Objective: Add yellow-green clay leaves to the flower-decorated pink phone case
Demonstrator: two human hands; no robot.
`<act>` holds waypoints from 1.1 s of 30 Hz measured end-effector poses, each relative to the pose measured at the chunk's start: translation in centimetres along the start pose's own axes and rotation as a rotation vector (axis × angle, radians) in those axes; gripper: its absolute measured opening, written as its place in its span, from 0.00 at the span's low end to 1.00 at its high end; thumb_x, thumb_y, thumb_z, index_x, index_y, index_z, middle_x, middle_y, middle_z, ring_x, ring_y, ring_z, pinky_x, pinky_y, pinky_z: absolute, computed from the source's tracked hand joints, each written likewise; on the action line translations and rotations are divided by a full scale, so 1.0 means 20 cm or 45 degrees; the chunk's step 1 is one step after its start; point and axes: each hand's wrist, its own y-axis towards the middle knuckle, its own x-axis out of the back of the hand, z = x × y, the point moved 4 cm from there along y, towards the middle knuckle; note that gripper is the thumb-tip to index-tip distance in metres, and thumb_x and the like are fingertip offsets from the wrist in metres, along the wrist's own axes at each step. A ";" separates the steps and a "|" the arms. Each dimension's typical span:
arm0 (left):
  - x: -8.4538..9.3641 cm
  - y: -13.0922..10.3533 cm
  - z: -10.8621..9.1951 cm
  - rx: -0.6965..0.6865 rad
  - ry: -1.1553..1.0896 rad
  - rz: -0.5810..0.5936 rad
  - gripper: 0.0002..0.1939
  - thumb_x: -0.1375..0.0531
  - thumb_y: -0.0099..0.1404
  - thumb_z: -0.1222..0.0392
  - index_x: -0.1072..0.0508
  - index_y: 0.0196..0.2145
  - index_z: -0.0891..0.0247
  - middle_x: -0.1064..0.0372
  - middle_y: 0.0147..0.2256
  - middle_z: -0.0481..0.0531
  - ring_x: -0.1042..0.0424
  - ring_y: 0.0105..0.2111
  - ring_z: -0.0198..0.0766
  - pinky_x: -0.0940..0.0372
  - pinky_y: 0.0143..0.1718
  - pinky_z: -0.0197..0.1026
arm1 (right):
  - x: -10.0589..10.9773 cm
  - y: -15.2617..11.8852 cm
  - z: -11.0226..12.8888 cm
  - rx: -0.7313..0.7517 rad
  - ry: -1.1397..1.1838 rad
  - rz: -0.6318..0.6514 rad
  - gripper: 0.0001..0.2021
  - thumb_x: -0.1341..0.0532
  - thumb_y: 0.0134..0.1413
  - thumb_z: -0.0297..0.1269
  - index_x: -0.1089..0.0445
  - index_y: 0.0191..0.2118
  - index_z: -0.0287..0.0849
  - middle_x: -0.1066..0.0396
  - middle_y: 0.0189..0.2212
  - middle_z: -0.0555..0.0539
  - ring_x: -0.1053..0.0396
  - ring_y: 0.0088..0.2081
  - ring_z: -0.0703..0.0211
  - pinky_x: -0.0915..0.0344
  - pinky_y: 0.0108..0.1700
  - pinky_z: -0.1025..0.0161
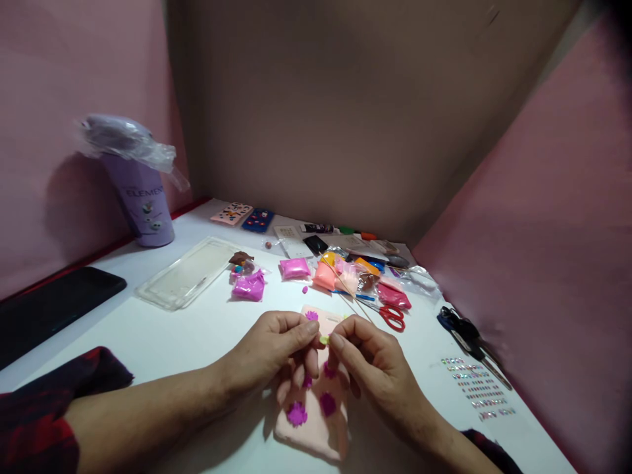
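Observation:
My left hand (276,349) and my right hand (368,359) meet fingertip to fingertip over a pale pink phone case (316,421) that lies flat on the white table (162,329). Between the thumbs and forefingers of both hands is a tiny yellow-green bit of clay (324,340). Several purple clay flowers (297,413) sit on the case. Both wrists rest on the table, the sleeves dark red plaid.
Packets of coloured clay (295,268) and red scissors (392,317) lie behind the case. A clear phone case (187,273), a black phone (49,306) and a purple tumbler (141,197) are at the left. Keys (467,336) and a gem sticker sheet (476,388) are at the right.

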 end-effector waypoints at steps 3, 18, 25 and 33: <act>0.00 0.00 0.01 0.025 -0.027 0.021 0.16 0.43 0.63 0.51 0.32 0.26 0.68 0.31 0.20 0.50 0.33 0.13 0.29 0.44 0.10 0.26 | 0.00 0.00 0.01 0.046 -0.068 -0.011 0.11 0.46 0.61 0.40 0.38 0.29 0.41 0.37 0.22 0.53 0.41 0.22 0.68 0.43 0.24 0.70; 0.01 0.00 0.03 0.044 -0.048 0.004 0.15 0.42 0.61 0.53 0.33 0.25 0.68 0.31 0.20 0.52 0.33 0.12 0.30 0.45 0.09 0.26 | 0.00 0.01 -0.01 0.083 -0.119 -0.012 0.10 0.46 0.61 0.39 0.38 0.29 0.41 0.37 0.22 0.53 0.40 0.23 0.67 0.41 0.26 0.69; 0.02 0.00 0.02 0.014 0.000 -0.068 0.14 0.41 0.60 0.53 0.33 0.26 0.67 0.30 0.21 0.52 0.35 0.12 0.30 0.44 0.10 0.28 | 0.00 0.01 -0.01 0.038 -0.054 -0.017 0.11 0.45 0.60 0.40 0.37 0.28 0.41 0.37 0.21 0.54 0.41 0.22 0.69 0.42 0.24 0.70; 0.01 -0.02 -0.03 -0.093 0.162 -0.203 0.10 0.36 0.54 0.59 0.32 0.28 0.68 0.31 0.20 0.48 0.35 0.16 0.28 0.42 0.15 0.28 | -0.01 0.00 -0.03 -0.086 0.126 0.003 0.12 0.44 0.59 0.42 0.37 0.28 0.40 0.35 0.21 0.53 0.41 0.21 0.71 0.44 0.23 0.72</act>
